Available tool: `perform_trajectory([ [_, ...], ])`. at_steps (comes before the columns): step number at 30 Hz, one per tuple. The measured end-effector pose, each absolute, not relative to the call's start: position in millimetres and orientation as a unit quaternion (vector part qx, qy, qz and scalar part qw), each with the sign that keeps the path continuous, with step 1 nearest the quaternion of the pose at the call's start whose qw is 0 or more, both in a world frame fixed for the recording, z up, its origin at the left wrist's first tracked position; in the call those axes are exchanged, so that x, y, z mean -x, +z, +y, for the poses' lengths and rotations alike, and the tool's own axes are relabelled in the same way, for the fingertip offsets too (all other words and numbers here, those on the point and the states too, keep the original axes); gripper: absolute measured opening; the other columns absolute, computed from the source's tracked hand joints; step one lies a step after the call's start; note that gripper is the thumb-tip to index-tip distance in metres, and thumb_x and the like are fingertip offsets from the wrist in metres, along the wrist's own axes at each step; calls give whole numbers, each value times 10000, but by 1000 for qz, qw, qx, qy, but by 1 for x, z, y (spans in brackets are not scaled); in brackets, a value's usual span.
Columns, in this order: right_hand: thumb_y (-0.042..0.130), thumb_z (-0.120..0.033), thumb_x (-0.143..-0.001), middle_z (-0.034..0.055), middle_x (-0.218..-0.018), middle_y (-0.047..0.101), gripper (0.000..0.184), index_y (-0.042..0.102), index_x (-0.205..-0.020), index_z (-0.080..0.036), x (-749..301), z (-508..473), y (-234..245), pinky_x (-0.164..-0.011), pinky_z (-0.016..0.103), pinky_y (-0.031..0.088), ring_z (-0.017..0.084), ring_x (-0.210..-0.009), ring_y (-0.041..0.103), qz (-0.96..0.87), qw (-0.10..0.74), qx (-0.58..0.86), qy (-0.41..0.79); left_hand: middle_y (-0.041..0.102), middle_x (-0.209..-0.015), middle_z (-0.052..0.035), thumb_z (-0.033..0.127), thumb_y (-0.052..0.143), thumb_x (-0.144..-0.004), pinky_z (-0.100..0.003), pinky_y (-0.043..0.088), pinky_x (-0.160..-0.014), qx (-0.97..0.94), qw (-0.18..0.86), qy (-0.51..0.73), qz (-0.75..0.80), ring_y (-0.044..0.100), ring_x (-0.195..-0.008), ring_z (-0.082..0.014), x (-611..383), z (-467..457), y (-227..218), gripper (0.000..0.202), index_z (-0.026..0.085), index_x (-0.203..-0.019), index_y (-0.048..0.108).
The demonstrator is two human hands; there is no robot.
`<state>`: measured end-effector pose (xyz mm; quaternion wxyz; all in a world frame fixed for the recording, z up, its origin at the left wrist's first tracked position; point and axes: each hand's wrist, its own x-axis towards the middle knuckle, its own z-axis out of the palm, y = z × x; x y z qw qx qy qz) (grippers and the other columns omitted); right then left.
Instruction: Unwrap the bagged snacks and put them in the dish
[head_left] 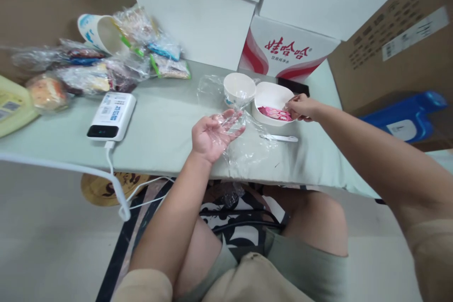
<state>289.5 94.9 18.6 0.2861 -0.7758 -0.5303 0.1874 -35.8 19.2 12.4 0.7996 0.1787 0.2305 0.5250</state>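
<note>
Head view: a pink printed packet (272,113) with white lettering is seen inside a white rounded-square bowl (269,96), right of the frame's centre, on a table covered in pale green cloth (170,127). The packet's long axis is noted as running roughly left to right, dipping slightly towards the right; the printed face is turned up. Which end is its top cannot be told.

The right hand (300,107) is placed at the bowl's right rim, fingers curled closed beside the packet's right end; whether packet or rim is pinched cannot be told. The left hand (215,134) is held open at frame centre, fingers spread, with crumpled clear plastic film (247,153) draped about them. Behind that hand a white round cup with a blue pattern (239,87) is stood mouth up, just left of the bowl. Below the bowl a slim white plastic utensil (281,138) is laid nearly crosswise, its left end near the film.

Step in hand, as judged: the packet and loose film are being handled at the bowl. For the next move, a firm pinch on the packet and a left hand freed of film would be needed.
</note>
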Motion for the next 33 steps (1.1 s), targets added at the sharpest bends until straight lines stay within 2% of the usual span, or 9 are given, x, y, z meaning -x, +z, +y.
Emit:
perform_trajectory([
  [4,653,-368,-771,51,-693,619,230,526,-824,-184,-276,95,35,-667,474,520,178,-611,582,-462,160,849,199,739,-939,-40,194,563,-628,-572,526,-991,-151,808,529,211,624,-1217,-317,37,21,12,90,189,-553,514],
  [8,619,-439,-804,169,-976,662,347,547,-996,-159,-264,86,56,-876,545,479,296,-906,643,-481,152,853,133,737,-931,-48,195,547,-608,-602,510,-1002,-134,813,525,214,621,-1218,-321,37,23,12,53,189,-558,530],
  [13,538,-391,-849,78,-960,657,247,573,-1020,-216,-238,28,38,-902,444,498,254,-938,633,-611,300,721,131,731,-928,-74,203,562,-579,-665,500,-971,-139,840,484,205,616,-1216,-368,35,22,9,71,181,-531,515],
  [17,582,-536,-836,91,-1164,644,471,487,-1208,-263,-214,-22,-4,-873,421,545,249,-1088,637,-588,435,615,296,728,-1044,-103,267,579,-574,-704,519,-860,-174,879,409,173,587,-1230,-456,34,15,2,234,174,-465,394],
  [20,574,-603,-852,95,-1209,656,615,371,-1354,-311,-203,-43,-23,-803,418,573,239,-1031,682,-518,448,581,440,720,-1053,-112,399,608,-614,-698,528,-794,-220,870,391,205,603,-1184,-485,35,9,-3,388,175,-458,333],
  [23,624,-595,-831,13,-891,715,684,356,-1389,-304,-200,-52,-32,-639,369,565,194,-671,686,-481,425,541,543,727,-963,-96,475,630,-634,-613,559,-788,-264,839,394,267,673,-1064,-424,37,10,-5,404,183,-479,399],
  [26,606,-605,-834,-78,-607,615,706,357,-1415,-289,-208,-54,-38,-433,284,441,142,-403,520,-429,457,563,538,715,-829,-63,367,681,-638,-451,590,-789,-294,762,437,376,722,-853,-275,39,19,-7,225,192,-577,554],
  [29,560,-615,-857,-84,-508,539,709,370,-1442,-265,-219,-50,-41,-353,278,349,141,-335,427,-353,499,624,486,669,-707,-18,308,728,-670,-301,573,-671,-322,660,444,514,672,-635,-154,42,29,-13,182,178,-641,604],
  [33,526,-629,-876,-24,-597,617,703,374,-1456,-262,-231,-48,-41,-413,328,449,172,-394,515,-341,511,651,446,648,-639,-1,299,750,-718,-220,492,-514,-363,618,409,565,586,-510,-106,40,34,-18,179,178,-688,621],
])
